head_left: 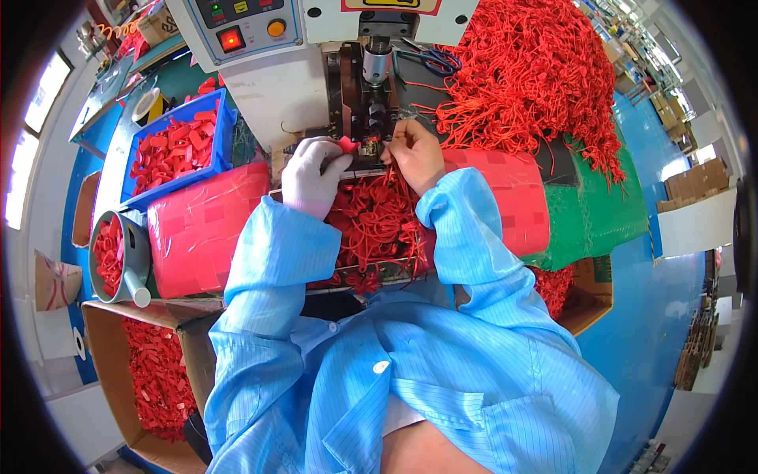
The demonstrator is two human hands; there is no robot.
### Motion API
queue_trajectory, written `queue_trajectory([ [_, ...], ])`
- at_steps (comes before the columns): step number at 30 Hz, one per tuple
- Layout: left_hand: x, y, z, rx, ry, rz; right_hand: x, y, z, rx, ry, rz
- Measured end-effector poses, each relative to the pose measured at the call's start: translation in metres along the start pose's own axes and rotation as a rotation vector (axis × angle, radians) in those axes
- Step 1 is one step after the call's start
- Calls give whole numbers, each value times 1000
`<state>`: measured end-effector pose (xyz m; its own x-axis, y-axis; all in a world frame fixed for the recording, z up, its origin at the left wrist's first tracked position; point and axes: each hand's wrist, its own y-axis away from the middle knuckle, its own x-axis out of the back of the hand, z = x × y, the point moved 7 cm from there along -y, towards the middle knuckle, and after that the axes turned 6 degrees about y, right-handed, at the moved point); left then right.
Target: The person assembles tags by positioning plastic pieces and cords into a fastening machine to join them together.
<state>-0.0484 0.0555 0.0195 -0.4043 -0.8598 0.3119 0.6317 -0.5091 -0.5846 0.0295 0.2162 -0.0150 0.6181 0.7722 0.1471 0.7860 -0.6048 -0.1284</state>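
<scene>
My left hand, in a white glove, pinches a small red plastic piece at the left side of the press's work spot. Opposite it my bare right hand is closed, thumb and fingertips together, with red cord trailing below them. Between both hands lies a small metal fixture, under the silver ram of a white bench press. Just below my hands, a shallow tray holds a tangle of red cords and pieces. My fingertips partly hide the fixture.
A blue bin and a grey-green scoop of red pieces stand left. A large heap of red cords lies right, beside dark-handled scissors. Red-wrapped pads flank the tray. A cardboard box stands lower left.
</scene>
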Motion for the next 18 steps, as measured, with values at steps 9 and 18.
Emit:
queue_trajectory([
  [9,5,4,-20,377,37,0,0,4,-10,37,311,56],
  [18,11,8,-19,399,119,-12,4,25,-34,454,577,356],
])
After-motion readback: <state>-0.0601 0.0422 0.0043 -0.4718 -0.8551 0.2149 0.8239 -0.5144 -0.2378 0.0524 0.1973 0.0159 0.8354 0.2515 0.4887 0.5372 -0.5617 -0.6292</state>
